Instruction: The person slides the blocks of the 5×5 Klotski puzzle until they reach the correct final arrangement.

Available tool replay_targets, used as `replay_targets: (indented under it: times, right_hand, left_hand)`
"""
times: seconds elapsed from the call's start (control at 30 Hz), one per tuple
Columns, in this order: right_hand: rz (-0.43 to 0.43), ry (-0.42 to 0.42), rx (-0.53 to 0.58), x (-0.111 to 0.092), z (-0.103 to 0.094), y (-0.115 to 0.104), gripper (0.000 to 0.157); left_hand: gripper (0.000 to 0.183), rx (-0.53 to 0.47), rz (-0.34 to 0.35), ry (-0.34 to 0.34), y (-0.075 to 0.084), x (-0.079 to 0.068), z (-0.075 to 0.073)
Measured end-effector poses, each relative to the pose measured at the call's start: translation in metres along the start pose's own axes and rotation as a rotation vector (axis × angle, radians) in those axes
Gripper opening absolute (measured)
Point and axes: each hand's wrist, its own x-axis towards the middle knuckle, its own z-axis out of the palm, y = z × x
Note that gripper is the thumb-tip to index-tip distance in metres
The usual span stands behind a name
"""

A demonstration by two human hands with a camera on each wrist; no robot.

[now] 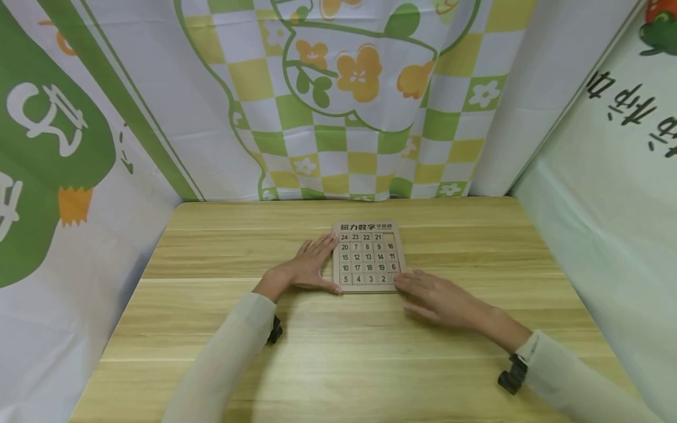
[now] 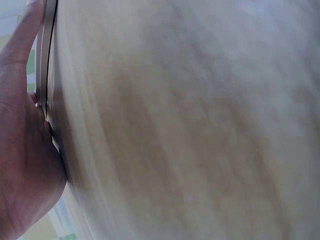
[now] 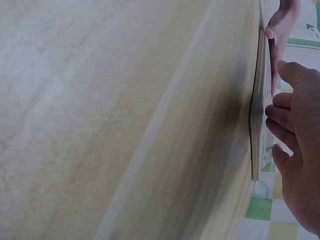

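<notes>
A wooden sliding number puzzle [image 1: 368, 289] lies flat on the table, its printed title along the far edge. Its top row reads 24, 23, 22, 21, with a bare slot [image 1: 388, 237] at the far right corner. My left hand [image 1: 304, 270] rests against the puzzle's left side, fingers stretched along the edge and thumb at the near left corner. The fingertips of my right hand [image 1: 444, 298] touch the near right corner, covering the last tile of the bottom row. In the right wrist view, the right fingers [image 3: 282, 119] are extended over the puzzle's edge [image 3: 257, 115].
The puzzle sits near the middle of a light wood-grain table [image 1: 338, 358]. A checked, flowered curtain [image 1: 344, 141] hangs behind the far edge, and printed white cloths [image 1: 47, 329] hang at both sides. Each wrist wears a black camera mount [image 1: 513, 375].
</notes>
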Motion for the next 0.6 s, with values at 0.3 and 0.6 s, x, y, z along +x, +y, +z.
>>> replay_targets:
  times: [0.3, 0.6]
  right_hand:
    - [0.015, -0.038, 0.008, -0.0009, 0.0008, -0.0005, 0.063]
    - [0.008, -0.009, -0.008, 0.0018, 0.0024, 0.0035, 0.065]
  left_hand:
    - [0.139, -0.005, 0.008, 0.001, -0.0020, 0.0009, 0.0014]
    - [0.136, 0.008, -0.002, -0.001, -0.0005, 0.0000, -0.0004]
